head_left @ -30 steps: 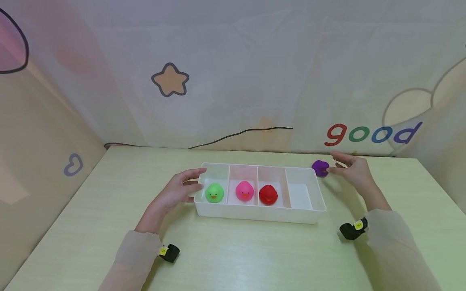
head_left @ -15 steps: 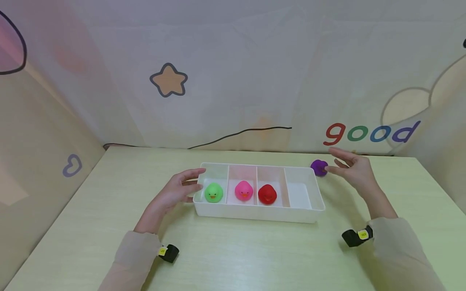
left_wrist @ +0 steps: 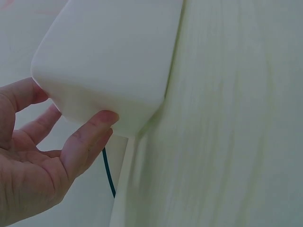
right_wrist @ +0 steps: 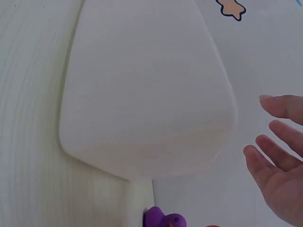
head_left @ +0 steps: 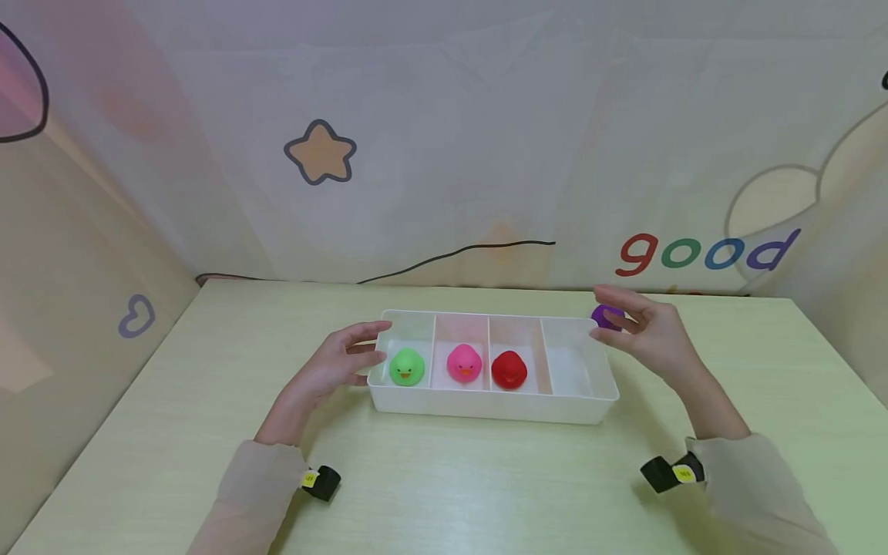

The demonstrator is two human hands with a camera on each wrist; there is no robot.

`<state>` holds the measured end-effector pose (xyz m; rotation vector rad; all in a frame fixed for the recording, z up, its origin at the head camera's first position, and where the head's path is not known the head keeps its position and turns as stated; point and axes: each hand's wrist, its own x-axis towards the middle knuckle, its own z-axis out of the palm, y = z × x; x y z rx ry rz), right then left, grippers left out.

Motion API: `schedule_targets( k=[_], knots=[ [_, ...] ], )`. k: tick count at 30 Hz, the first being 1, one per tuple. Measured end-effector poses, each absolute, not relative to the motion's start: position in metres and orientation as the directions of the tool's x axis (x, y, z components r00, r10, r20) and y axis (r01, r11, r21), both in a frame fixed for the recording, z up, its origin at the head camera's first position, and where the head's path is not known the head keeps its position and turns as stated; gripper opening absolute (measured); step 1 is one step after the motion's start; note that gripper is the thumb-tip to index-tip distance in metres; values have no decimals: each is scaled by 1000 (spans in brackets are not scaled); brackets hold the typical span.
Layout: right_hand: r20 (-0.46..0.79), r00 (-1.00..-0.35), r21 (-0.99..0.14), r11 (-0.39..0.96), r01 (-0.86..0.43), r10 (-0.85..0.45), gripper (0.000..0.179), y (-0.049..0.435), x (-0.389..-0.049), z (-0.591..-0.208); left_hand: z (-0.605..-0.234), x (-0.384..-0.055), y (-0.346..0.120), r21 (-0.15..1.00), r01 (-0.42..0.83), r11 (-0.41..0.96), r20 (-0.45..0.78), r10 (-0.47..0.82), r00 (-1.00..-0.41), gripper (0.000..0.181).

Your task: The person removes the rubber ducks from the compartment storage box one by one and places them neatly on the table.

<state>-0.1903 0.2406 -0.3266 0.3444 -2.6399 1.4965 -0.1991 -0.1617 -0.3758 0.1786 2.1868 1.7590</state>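
Observation:
A long white divided box [head_left: 486, 405] lies across the table. From left to right, its compartments hold a green toy duck [head_left: 407, 368], a pink toy duck [head_left: 464, 363] and a red toy duck [head_left: 509, 370]. My left hand [head_left: 340, 358] touches the box's left end, thumb and fingertips against the wall, as the left wrist view also shows. At the other end, my right hand [head_left: 655, 335] hovers with its fingers spread, near the rim. A purple toy duck [right_wrist: 163, 219] sits on the table behind that end, partly hidden by the right hand's fingers in the head view.
The pale wooden table [head_left: 444, 486] reaches back to a printed cloth wall [head_left: 444, 154], and another cloth panel [head_left: 76, 270] stands at the left. Black wrist cameras [head_left: 322, 483] are strapped at both cuffs.
My right hand has shifted left, from beside the purple duck to in front of it, by the box's corner. Left hand, box and ducks stay where they were.

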Motion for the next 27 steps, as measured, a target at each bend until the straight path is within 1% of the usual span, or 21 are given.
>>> schedule_targets(
  k=[9, 19, 24, 27],
  knots=[
    [194, -945, -837, 458, -299, -262, 57, 215, -181, -328, -374, -198, -161, 969, -102, 226, -168, 299, -939, 50],
    [201, -915, -853, 397, -340, -351, 55, 193, -181, -335, -376, -199, -160, 971, -113, 212, -174, 295, -939, 51],
    [221, -895, -836, 398, -379, -388, 53, 184, -182, -339, -375, -198, -160, 971, -118, 209, -177, 291, -940, 51],
    [221, -882, -814, 420, -401, -415, 52, 179, -183, -339, -375, -198, -160, 971, -114, 208, -173, 291, -941, 50]
  ],
)
